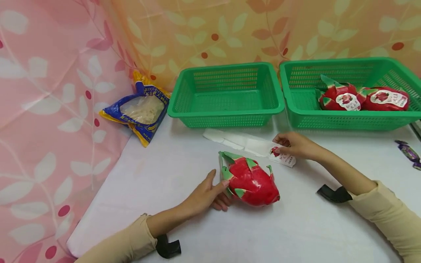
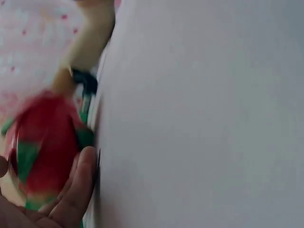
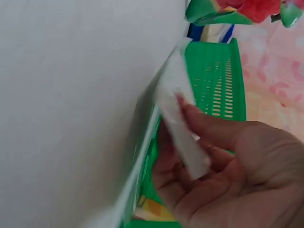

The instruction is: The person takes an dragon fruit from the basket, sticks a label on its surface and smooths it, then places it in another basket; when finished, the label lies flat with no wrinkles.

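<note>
A red dragon fruit (image 1: pixel 253 180) with green scales lies on the white table, its leafy end toward my left hand (image 1: pixel 207 193). That hand's thumb reaches the leafy end in the head view, the other fingers low beside it. In the left wrist view the fruit (image 2: pixel 47 147) appears between the thumb and the fairly straight fingers (image 2: pixel 78 185). My right hand (image 1: pixel 292 146) pinches the right end of a strip of sticker labels (image 1: pixel 253 146), where a printed dragon fruit label shows. In the right wrist view the strip (image 3: pixel 178 118) runs between thumb and fingers.
A green basket (image 1: pixel 227 115) stands at the back centre. Beside it, another green basket (image 1: pixel 342 118) holds labelled dragon fruits (image 1: pixel 348 100). A blue and yellow pasta bag (image 1: pixel 141 107) sits at the back left, and a purple wrapped candy (image 1: pixel 409 153) lies at the right.
</note>
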`<state>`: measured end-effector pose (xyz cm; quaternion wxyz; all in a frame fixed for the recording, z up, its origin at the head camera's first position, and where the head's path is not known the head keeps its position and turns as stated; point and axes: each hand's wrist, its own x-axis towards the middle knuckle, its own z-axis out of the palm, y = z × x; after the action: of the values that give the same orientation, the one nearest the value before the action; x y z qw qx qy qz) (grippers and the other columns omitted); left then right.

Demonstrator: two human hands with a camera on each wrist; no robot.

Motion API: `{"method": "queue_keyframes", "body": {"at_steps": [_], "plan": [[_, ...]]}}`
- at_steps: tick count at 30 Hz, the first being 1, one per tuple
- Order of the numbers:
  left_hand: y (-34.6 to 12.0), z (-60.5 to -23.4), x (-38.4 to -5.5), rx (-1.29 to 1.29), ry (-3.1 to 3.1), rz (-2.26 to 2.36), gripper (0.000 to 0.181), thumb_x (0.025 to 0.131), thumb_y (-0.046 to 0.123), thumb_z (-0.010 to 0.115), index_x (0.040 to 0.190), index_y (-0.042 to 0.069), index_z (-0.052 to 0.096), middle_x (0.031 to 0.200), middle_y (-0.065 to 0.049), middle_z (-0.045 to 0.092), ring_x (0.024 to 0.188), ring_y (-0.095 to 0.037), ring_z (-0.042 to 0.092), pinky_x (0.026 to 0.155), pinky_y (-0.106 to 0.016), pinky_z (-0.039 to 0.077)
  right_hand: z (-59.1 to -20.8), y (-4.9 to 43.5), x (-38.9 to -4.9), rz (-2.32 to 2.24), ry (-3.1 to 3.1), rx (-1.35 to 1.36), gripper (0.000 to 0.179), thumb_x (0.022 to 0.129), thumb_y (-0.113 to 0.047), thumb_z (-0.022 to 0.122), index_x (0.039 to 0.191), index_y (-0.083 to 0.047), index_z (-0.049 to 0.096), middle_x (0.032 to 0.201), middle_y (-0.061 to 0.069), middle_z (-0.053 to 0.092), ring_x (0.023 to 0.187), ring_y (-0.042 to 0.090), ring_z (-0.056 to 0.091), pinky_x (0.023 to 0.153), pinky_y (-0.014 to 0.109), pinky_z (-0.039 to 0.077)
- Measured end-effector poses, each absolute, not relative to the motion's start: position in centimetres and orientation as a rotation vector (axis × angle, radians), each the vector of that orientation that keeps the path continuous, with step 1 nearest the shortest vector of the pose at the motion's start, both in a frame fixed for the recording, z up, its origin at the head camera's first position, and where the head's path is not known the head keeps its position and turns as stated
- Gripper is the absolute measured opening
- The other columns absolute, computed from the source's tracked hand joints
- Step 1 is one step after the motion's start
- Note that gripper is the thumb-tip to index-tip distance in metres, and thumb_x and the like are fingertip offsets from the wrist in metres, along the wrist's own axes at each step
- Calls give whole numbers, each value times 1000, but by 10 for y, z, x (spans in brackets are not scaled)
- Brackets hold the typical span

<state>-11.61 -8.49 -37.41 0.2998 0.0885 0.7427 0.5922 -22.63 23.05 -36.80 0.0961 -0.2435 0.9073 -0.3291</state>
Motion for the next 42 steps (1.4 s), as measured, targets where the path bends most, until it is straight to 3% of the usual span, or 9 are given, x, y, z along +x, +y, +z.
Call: {"method": "queue_keyframes", "body": {"at_steps": [4, 7, 11, 17, 20, 26, 31, 36, 42], "plan": [[-101, -352, -134, 369, 2303, 1389, 53, 97, 46, 37, 112, -4, 52, 62, -12, 63, 53, -18, 61, 55, -32, 54, -358, 231, -228, -1047, 2699, -738, 17, 83, -3, 65, 98, 3, 64, 86, 9, 66, 71, 3, 58, 64, 16, 46], [-103, -331, -153, 607, 2554, 1248, 38, 96, 39, 45, 94, 5, 62, 58, -3, 59, 53, -13, 57, 53, -26, 49, -347, 230, -228, -1079, 2713, -721, 20, 83, -5, 65, 101, 4, 64, 90, 13, 67, 71, 1, 58, 63, 15, 46], [-86, -313, -186, 1021, 2777, 1102, 16, 91, 22, 58, 94, 10, 67, 77, 2, 67, 71, -8, 61, 61, -19, 50, -331, 227, -227, -1120, 2709, -728, 22, 85, -8, 64, 104, 4, 64, 93, 14, 67, 72, 1, 57, 63, 14, 47], [-45, -303, -237, 1421, 2746, 1044, 28, 89, 21, 61, 113, 6, 63, 112, -5, 64, 109, -15, 57, 93, -26, 46, -314, 215, -224, -1303, 2640, -826, 20, 86, -10, 63, 103, 1, 64, 93, 7, 66, 76, 3, 61, 65, 16, 51], [-29, -304, -254, 1424, 2582, 1135, 30, 89, 22, 60, 114, 6, 62, 114, -5, 64, 111, -12, 55, 96, -23, 42, -309, 211, -221, -1430, 2567, -865, 19, 86, -9, 63, 102, 2, 63, 87, -3, 67, 74, 7, 64, 61, 20, 53], [-19, -305, -264, 1209, 2334, 1420, 16, 89, 12, 61, 97, 1, 69, 92, -10, 70, 80, -10, 61, 73, -21, 48, -306, 210, -218, -1628, 2505, -910, 24, 84, -3, 64, 106, 5, 59, 86, -12, 68, 73, 7, 66, 59, 19, 53], [-21, -298, -261, 1173, 2312, 1493, 17, 87, 9, 62, 95, -3, 70, 93, -14, 70, 77, -9, 63, 69, -21, 49, -307, 210, -218, -1647, 2537, -1049, 25, 83, 2, 63, 107, 6, 61, 94, -13, 67, 83, 3, 66, 66, 16, 52], [-23, -295, -261, 1191, 2283, 1514, 15, 86, 7, 63, 94, -4, 70, 91, -15, 70, 73, -8, 63, 66, -21, 48, -308, 208, -219, -1583, 2616, -1227, 23, 80, 6, 65, 102, 0, 69, 94, -11, 69, 85, 2, 64, 64, 14, 51], [-23, -294, -261, 1166, 2330, 1493, 14, 84, 8, 65, 92, -3, 71, 89, -14, 71, 71, -7, 62, 64, -20, 47, -311, 207, -217, -1630, 2618, -1158, 18, 79, 6, 66, 95, 0, 69, 90, -8, 70, 84, 2, 66, 69, 15, 53]]}}
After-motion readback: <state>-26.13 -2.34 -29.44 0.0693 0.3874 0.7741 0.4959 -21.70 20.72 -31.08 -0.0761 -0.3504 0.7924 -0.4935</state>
